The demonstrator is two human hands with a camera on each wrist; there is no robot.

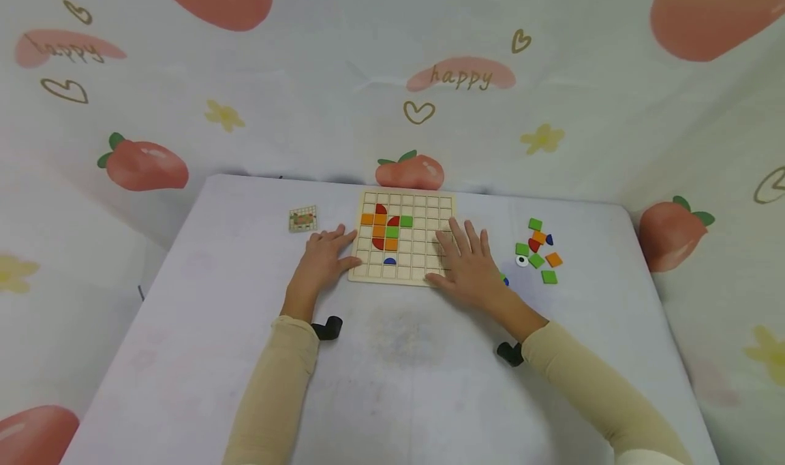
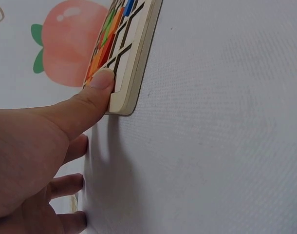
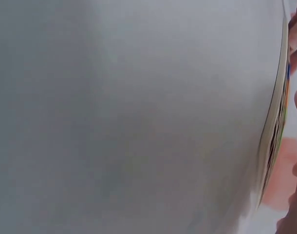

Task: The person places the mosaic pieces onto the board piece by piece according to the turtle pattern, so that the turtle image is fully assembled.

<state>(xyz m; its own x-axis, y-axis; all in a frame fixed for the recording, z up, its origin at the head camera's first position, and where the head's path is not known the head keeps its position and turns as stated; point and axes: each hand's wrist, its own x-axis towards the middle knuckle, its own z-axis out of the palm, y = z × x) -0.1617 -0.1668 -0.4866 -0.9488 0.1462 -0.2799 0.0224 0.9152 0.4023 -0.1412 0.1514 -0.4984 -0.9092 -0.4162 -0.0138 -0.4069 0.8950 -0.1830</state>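
A square wooden grid board (image 1: 417,264) lies on the table between my hands. Orange, green and red pieces form a cluster on its left half, with a green square (image 1: 407,221) at the cluster's right. Lower down sits a blue half-circle (image 1: 390,262). My left hand (image 1: 321,257) has its fingers spread beside the board's left edge; in the left wrist view its thumb (image 2: 102,80) rests on the board's corner. Over the right edge, my right hand (image 1: 472,267) spreads its fingers and covers some squares. Only a sliver of that hand shows in the right wrist view.
Loose green, orange, red and blue pieces, including a green square (image 1: 548,277) and a white disc with a black dot (image 1: 522,261), lie right of the board. A small pattern card (image 1: 303,219) is at the left. Printed cloth (image 1: 343,124) hangs behind the table (image 1: 392,383).
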